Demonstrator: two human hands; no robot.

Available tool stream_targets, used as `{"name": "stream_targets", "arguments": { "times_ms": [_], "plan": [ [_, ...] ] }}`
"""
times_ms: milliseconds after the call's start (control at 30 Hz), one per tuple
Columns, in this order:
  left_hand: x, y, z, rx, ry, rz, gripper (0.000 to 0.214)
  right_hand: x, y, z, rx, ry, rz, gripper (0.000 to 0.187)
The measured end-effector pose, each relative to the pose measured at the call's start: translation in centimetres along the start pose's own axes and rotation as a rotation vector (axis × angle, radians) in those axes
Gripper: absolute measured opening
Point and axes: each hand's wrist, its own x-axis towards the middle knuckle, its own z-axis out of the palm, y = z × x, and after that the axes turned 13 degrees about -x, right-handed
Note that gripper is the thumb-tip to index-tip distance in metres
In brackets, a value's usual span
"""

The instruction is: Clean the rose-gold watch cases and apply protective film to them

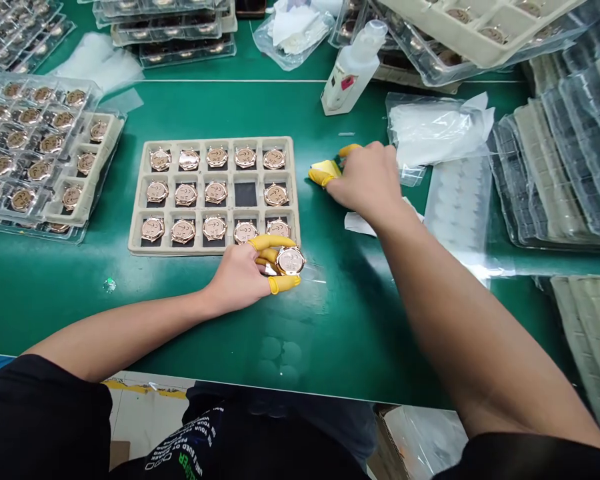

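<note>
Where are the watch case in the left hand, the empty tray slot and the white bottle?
watch case [290, 261]: head view, centre of its round face
empty tray slot [245, 194]: head view, middle of its dark pad
white plastic bottle [353, 70]: head view, middle of its body

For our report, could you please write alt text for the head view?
The left hand grips a rose-gold watch case beside a beige tray of similar cases, one cell empty; the right hand touches a yellow cloth on the green mat.

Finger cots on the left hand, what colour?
Yellow: the finger cots on the left hand show best in the head view.
</note>
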Motion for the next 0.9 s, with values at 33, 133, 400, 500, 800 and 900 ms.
{"name": "stream_targets", "arguments": {
  "times_ms": [33, 133, 400, 500, 800, 900],
  "plan": [
    [0.0, 0.0, 0.0, 0.000, -0.006, 0.005, 0.060, 0.5, -0.7, -0.1, -0.020, -0.014, -0.016, 0.024],
    [0.0, 0.1, 0.1, -0.008, -0.019, 0.012, 0.060, -0.1, -1.5, -0.8, -0.058, -0.002, -0.040, 0.013],
    [0.0, 0.3, 0.4, -0.049, -0.022, -0.008, 0.056, -12.7, 1.8, -1.2, 0.572, 0.052, -0.452, 0.008],
    [0.0, 0.3, 0.4, -0.059, -0.015, -0.017, 0.057, -14.2, 1.7, -0.9, 0.468, 0.134, -0.601, 0.017],
    [-0.1, 0.2, 0.4, -0.078, -0.025, -0.033, 0.057, -13.1, 1.1, -0.2, 0.315, 0.462, -0.791, 0.045],
    [-0.1, 0.3, 0.3, -0.043, -0.034, -0.053, 0.057, -13.2, 0.5, 0.0, 0.227, 0.500, -0.828, 0.043]
  ]
}}
